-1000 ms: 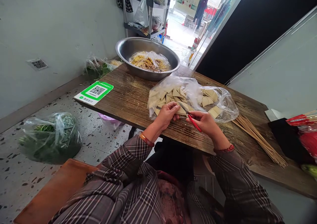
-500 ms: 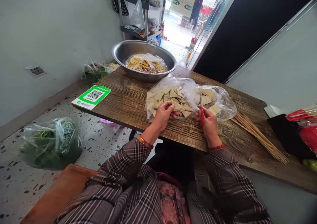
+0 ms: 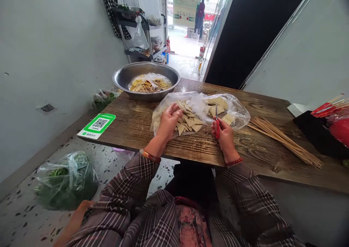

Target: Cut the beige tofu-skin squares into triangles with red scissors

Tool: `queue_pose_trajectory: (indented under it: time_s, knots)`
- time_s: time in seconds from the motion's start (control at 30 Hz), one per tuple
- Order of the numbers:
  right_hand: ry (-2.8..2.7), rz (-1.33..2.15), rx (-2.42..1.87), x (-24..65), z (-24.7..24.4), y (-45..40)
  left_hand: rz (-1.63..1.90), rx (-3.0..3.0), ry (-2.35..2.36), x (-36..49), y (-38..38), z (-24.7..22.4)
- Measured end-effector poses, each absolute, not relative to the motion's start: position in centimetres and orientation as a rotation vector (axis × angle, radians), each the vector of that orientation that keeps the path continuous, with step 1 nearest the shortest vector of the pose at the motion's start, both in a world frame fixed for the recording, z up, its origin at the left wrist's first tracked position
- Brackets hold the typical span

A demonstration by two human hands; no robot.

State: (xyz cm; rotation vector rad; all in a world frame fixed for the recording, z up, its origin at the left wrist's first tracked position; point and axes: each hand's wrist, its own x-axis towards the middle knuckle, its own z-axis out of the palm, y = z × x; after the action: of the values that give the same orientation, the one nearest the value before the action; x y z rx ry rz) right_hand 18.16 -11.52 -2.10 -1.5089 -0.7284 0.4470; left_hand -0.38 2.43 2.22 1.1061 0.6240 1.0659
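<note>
Red-handled scissors [image 3: 217, 127] are gripped in my right hand [image 3: 225, 136], their blades pointing away from me over the plastic bag [image 3: 197, 102]. My left hand [image 3: 169, 122] is over the left part of that bag, its fingers apart and no piece visible in it. Beside and beneath it lies a heap of pale tan triangular tofu-skin-like pieces [image 3: 189, 122]. Larger uncut pieces of the same sheet [image 3: 218, 103] rest on the bag's right side, beyond the scissors.
A steel basin [image 3: 117, 80] with yellow skewered food stands at the back left. Bamboo skewers [image 3: 286, 141] lie on the wooden table [image 3: 131, 130] at right, near a black box [image 3: 308, 130]. A green QR card [image 3: 98, 125] sits at the left edge. Bagged greens [image 3: 68, 181] are on the floor.
My left hand has moved left and up over the heap, and its fingers have spread from a pinch. My right hand keeps the scissors. The camera view has shifted.
</note>
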Motion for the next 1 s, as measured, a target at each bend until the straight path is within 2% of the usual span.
queue_pose_trajectory:
  time_s: [0.13,0.33,0.63,0.8,1.0]
  knots:
    - [-0.76,0.41,-1.527,18.5,-2.6,-11.3,1.063,1.371,0.685,-1.6,3.5,2.9]
    - [-0.808,0.145,-1.573,19.0,-3.5,-10.1,0.984,2.086,0.738,-5.7,4.7,3.9]
    - [-1.105,-0.04,-1.77,19.5,-1.9,-7.4,0.382,3.006,0.563,-12.1,3.2,4.0]
    - [-1.047,0.081,-1.79,19.2,-1.8,-5.6,0.117,3.234,0.564,-13.4,2.1,3.3]
    - [-0.854,0.227,-1.713,19.1,-1.1,-4.1,0.139,3.4,0.561,-12.8,3.2,1.9]
